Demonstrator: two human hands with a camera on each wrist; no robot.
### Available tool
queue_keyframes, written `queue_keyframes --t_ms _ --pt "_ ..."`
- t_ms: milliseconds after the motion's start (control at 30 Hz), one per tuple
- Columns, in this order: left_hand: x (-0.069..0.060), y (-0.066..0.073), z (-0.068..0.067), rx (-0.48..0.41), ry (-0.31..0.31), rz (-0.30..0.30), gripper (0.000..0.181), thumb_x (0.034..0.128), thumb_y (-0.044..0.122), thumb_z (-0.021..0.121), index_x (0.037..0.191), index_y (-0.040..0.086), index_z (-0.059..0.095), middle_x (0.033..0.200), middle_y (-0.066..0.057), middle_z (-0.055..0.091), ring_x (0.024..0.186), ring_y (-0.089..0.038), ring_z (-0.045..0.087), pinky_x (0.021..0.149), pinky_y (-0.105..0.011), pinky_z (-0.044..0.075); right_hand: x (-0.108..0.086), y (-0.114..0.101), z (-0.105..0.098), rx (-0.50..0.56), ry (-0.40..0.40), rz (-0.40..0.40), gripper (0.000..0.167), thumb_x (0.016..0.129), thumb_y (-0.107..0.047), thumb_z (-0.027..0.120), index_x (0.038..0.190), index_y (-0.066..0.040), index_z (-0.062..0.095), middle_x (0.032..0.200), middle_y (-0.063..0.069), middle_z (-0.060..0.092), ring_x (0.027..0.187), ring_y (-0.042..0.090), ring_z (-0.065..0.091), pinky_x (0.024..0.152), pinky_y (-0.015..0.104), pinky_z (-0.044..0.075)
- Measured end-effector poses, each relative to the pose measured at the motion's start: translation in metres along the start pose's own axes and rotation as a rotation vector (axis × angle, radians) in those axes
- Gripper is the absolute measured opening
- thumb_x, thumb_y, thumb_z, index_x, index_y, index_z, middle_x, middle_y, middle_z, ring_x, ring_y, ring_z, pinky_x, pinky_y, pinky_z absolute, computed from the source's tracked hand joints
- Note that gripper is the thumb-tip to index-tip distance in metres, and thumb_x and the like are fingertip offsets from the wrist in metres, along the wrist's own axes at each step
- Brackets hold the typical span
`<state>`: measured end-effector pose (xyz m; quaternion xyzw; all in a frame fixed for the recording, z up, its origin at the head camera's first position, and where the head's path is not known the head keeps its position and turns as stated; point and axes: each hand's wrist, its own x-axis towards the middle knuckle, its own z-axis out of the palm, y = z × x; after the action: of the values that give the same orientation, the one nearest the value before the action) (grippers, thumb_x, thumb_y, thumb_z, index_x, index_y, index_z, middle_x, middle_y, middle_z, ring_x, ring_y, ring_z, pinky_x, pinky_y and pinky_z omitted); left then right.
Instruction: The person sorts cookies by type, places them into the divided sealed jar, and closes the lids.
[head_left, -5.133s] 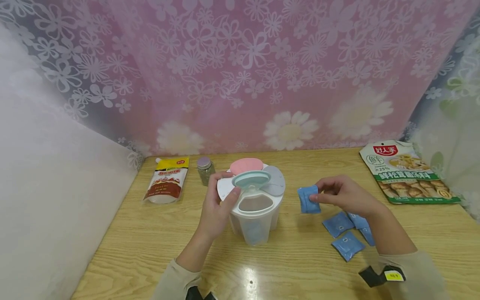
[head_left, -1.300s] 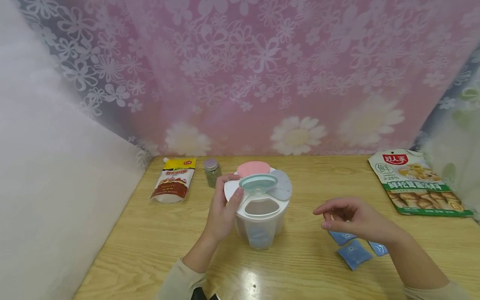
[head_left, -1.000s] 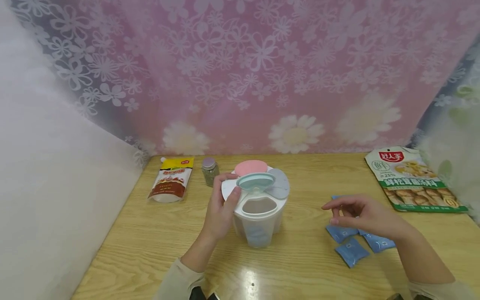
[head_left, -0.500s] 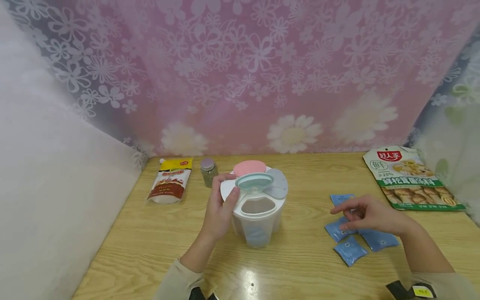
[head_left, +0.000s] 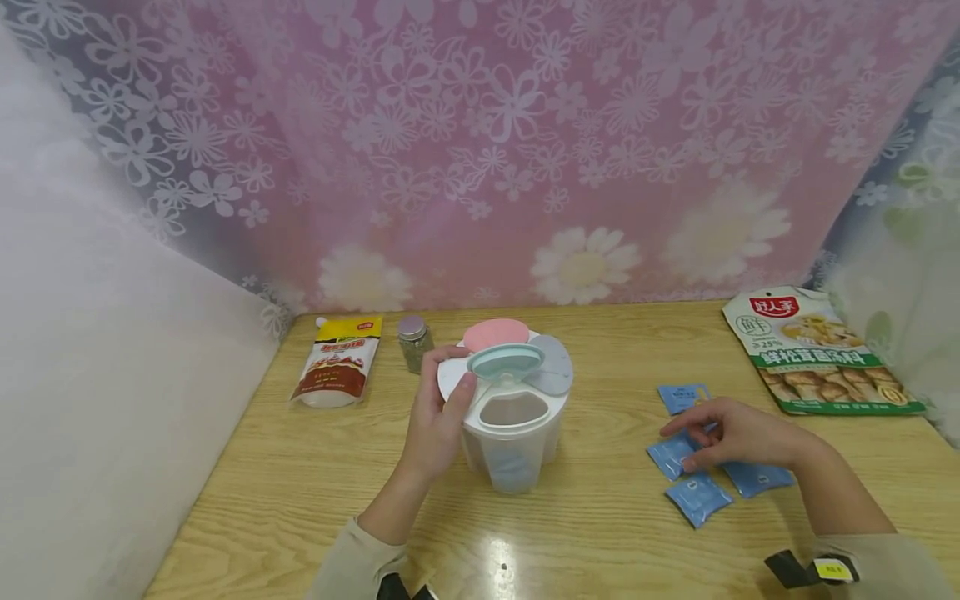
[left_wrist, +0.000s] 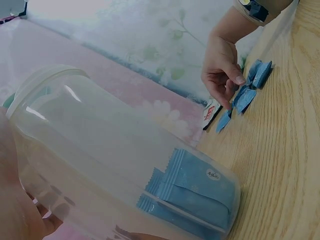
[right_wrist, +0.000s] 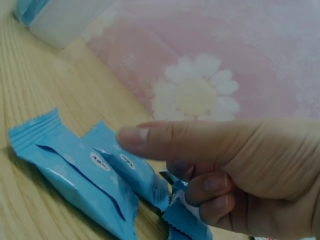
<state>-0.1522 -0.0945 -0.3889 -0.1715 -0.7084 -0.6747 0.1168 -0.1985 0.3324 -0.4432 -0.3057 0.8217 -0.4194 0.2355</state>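
The left hand (head_left: 437, 425) grips the left edge of the four-lobed lid of a translucent storage container (head_left: 495, 442), thumb pressing on top beside the hinge of a raised mint flap (head_left: 506, 360), the other fingers round the outer rim. The opening under that flap lies just right of the thumb tip; beyond it, a pink flap (head_left: 497, 334) and a grey flap (head_left: 553, 367) lie shut. Below these fingers, blue sachets (left_wrist: 200, 187) lie at the bottom of the front compartment.

The right hand (head_left: 750, 437) holds nothing: thumb and forefinger reach out with a moderate gap between them, the other fingers curled in. The two tips are over one loose blue sachet (head_left: 670, 456); whether they touch it, I cannot tell. A second sachet (head_left: 681, 398) lies just beyond the forefinger, a third (head_left: 699, 498) on the near side of the thumb, and a fourth (head_left: 759, 479) partly under the palm.

Farther off, behind and right of the right fingers, lies a mushroom seasoning pouch (head_left: 821, 354). Just beyond the left fingers stands a purple-capped glass jar (head_left: 415, 346), with a yellow-topped spouted pouch (head_left: 337, 362) farther left.
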Motion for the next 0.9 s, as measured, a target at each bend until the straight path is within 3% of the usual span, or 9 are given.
queue_keyframes --t_ms 333,467,633,833,900 --pt "0.0 0.0 0.0 0.012 0.002 -0.008 0.031 0.1022 0.016 0.049 0.13 0.006 0.041 0.131 -0.01 0.053 0.112 -0.015 0.058 0.096 -0.026 0.05 0.003 0.003 0.002 -0.033 -0.024 -0.005 0.043 0.086 -0.018 0.077 0.125 -0.004 0.066 0.066 0.01 0.046 0.055 0.018 0.039 0.053 0.029 0.039" --pt "0.0 0.001 0.0 0.017 0.005 0.0 0.031 0.1018 0.016 0.049 0.13 0.005 0.041 0.131 -0.011 0.053 0.111 -0.015 0.058 0.095 -0.026 0.05 0.004 -0.002 0.004 -0.099 0.004 0.06 0.044 0.084 -0.025 0.079 0.122 -0.008 0.068 0.065 -0.001 0.04 0.055 0.012 0.035 0.055 0.028 0.036" --pt "0.0 0.0 0.0 0.01 0.006 0.007 0.031 0.1014 0.014 0.05 0.129 0.004 0.041 0.131 -0.011 0.053 0.11 -0.014 0.058 0.095 -0.025 0.049 0.007 -0.007 0.007 -0.159 0.041 0.129 0.042 0.082 -0.031 0.081 0.118 -0.015 0.069 0.081 -0.002 0.048 0.063 0.007 0.033 0.059 0.027 0.032" --pt "0.0 0.0 0.0 -0.001 0.005 0.0 0.031 0.1011 0.014 0.05 0.129 0.004 0.041 0.131 -0.011 0.053 0.111 -0.013 0.058 0.095 -0.025 0.049 0.01 -0.012 0.008 -0.174 0.056 0.122 0.036 0.08 -0.034 0.082 0.109 -0.018 0.069 0.074 -0.004 0.047 0.064 0.004 0.032 0.071 0.021 0.041" --pt "0.0 0.001 0.0 -0.002 0.006 -0.001 0.031 0.1011 0.014 0.05 0.129 0.004 0.041 0.131 -0.011 0.053 0.112 -0.013 0.058 0.096 -0.025 0.049 0.01 -0.014 0.008 -0.189 0.069 0.11 0.033 0.079 -0.037 0.082 0.106 -0.021 0.069 0.079 -0.007 0.056 0.072 -0.002 0.045 0.077 0.018 0.045"
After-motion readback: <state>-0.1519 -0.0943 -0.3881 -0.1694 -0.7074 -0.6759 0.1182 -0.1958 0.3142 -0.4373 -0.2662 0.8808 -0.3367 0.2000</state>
